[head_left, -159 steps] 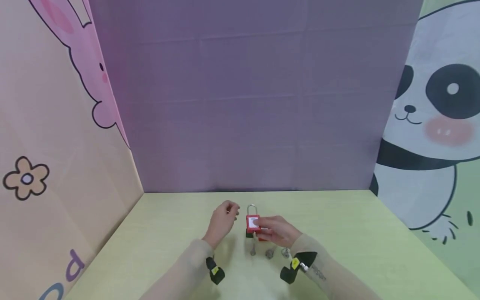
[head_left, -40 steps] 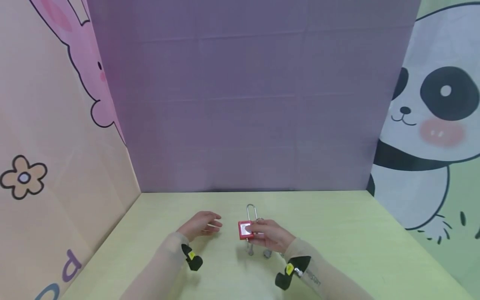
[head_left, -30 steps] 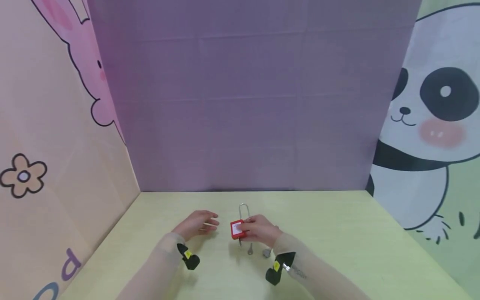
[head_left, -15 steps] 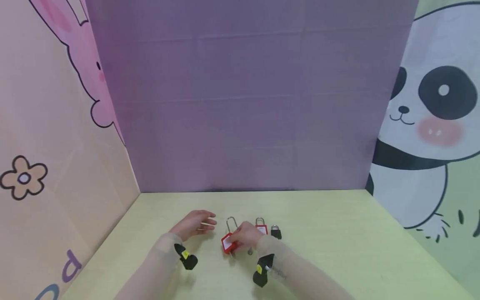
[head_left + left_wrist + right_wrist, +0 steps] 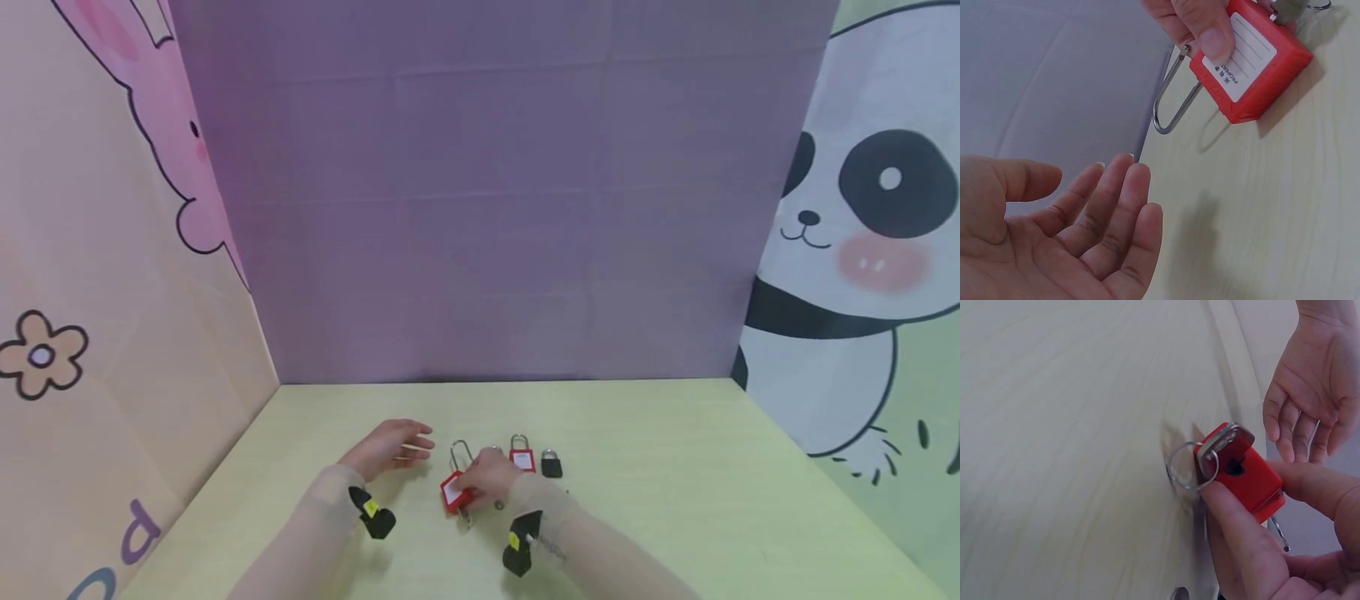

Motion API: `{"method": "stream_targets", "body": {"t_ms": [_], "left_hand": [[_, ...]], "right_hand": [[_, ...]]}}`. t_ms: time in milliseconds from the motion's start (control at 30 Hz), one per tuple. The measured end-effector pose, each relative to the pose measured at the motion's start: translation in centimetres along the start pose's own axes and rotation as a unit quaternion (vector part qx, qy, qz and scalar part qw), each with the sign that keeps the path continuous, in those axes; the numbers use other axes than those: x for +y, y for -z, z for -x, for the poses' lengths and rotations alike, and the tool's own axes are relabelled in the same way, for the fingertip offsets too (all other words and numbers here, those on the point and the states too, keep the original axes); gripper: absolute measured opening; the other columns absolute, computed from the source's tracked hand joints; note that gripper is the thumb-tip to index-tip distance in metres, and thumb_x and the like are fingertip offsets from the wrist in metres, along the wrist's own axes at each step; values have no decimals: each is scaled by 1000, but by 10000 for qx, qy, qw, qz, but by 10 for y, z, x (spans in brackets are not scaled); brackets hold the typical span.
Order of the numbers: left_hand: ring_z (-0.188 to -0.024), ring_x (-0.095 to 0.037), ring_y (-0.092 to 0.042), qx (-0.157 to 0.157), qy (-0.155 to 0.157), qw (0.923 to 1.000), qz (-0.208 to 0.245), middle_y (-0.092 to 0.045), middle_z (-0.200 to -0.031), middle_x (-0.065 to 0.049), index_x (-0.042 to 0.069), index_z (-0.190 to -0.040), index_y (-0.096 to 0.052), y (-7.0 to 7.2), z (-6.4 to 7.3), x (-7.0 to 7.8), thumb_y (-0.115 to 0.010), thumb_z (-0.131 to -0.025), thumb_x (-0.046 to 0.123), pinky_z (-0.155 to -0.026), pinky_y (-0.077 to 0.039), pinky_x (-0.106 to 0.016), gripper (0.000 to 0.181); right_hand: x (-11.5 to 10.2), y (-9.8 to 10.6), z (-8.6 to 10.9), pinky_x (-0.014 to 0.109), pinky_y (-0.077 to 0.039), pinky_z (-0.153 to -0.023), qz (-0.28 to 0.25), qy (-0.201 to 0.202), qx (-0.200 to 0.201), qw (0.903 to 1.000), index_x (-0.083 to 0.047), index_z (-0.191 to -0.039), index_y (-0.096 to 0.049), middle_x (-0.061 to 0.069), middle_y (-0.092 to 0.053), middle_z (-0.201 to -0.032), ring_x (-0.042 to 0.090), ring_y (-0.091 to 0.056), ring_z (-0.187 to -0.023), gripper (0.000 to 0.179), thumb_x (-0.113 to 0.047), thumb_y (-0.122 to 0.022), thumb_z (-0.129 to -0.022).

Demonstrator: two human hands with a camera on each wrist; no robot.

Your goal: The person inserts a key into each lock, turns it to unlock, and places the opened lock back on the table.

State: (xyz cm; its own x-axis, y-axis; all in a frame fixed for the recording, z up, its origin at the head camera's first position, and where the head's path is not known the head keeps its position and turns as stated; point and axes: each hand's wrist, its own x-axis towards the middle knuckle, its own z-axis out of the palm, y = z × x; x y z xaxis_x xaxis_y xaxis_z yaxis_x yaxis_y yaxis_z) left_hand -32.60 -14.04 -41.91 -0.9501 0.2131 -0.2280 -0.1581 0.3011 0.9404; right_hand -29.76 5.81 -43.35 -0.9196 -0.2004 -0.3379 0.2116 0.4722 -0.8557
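Note:
My right hand (image 5: 491, 475) pinches a red padlock (image 5: 1250, 69) with a white label, thumb on the label. Its long steel shackle (image 5: 1175, 103) stands out of the body with one end free. In the right wrist view a key (image 5: 1225, 447) on a split ring (image 5: 1192, 465) sits in the underside of the lock, close over the table. To the left, my left hand (image 5: 393, 448) holds nothing; its palm faces the padlock and its fingers (image 5: 1116, 206) are loosely extended, apart from the lock.
On the pale wooden table (image 5: 637, 500), a second red padlock (image 5: 522, 460) and a black padlock (image 5: 551, 464) lie right of my right hand. Another shackle top (image 5: 497, 450) shows just behind that hand. A purple backdrop (image 5: 480, 208) closes off the table's far edge.
My right hand has carried the red padlock left and toward me, uncovering the other red padlock and the black one. My left hand, earlier near the lock, has drawn off left and its fingers have straightened.

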Motion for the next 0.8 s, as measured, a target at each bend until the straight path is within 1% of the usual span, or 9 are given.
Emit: {"method": "stream_targets", "body": {"t_ms": [167,333,400,467,567,633,700,800], "left_hand": [[-97,-25,-67,12,-1,10000,28,-65,-118,-19,-5,-130,-52,1,-2,-2,-43,-102,20,-87,-54,-39,39],[-96,-24,-67,11,-9,10000,23,-65,-118,-20,-4,-129,-53,2,-4,-5,-44,-101,21,-85,-54,-38,39],[-95,-24,-67,10,-14,10000,39,-64,-119,-21,-4,-129,-54,2,-4,-5,-44,-101,21,-85,-54,-38,39],[-94,-23,-67,12,-18,10000,48,-65,-118,-21,-5,-129,-53,2,-4,-5,-44,-101,20,-85,-55,-38,38],[-93,-23,-67,5,-17,10000,56,-65,-118,-20,-5,-129,-53,2,-5,-6,-44,-101,19,-85,-55,-38,38],[-94,-23,-67,1,-16,10000,39,-65,-117,-20,-5,-129,-53,2,-5,-6,-44,-101,19,-85,-55,-38,38],[-94,-24,-67,-2,-18,10000,36,-65,-117,-20,-5,-129,-53,2,-5,-7,-44,-101,19,-85,-55,-38,38],[-94,-24,-67,-7,-8,10000,50,-64,-118,-21,-5,-130,-53,2,-5,-7,-43,-102,19,-85,-55,-38,38]], "right_hand": [[-4,-1,2,30,-58,-65,319,23,46,9995,3,-92,-61,11,-67,-78,18,-68,-67,21,-10,-75,-82],[-5,-1,4,29,-57,-65,690,163,122,9974,3,-89,-63,9,-66,-77,17,-66,-67,20,-11,-75,-82],[-5,-1,3,29,-55,-65,987,242,185,9946,2,-88,-63,8,-65,-77,16,-64,-68,22,-14,-76,-81],[-5,-2,3,29,-53,-64,1363,314,258,9898,1,-87,-63,6,-63,-77,16,-61,-68,26,-19,-78,-80],[-4,-3,2,29,-43,-61,1904,340,355,9805,-3,-83,-62,4,-61,-74,17,-55,-66,30,-27,-80,-78],[-4,-5,2,29,-40,-60,2084,346,391,9767,-4,-80,-60,4,-60,-72,17,-53,-65,33,-29,-81,-77],[-4,-6,3,30,-39,-60,2124,341,414,9757,-4,-80,-57,6,-59,-72,18,-52,-65,36,-29,-82,-76],[-5,-7,4,31,-40,-61,2119,304,463,9757,-3,-87,-52,8,-57,-75,20,-53,-67,43,-29,-83,-74]]}}
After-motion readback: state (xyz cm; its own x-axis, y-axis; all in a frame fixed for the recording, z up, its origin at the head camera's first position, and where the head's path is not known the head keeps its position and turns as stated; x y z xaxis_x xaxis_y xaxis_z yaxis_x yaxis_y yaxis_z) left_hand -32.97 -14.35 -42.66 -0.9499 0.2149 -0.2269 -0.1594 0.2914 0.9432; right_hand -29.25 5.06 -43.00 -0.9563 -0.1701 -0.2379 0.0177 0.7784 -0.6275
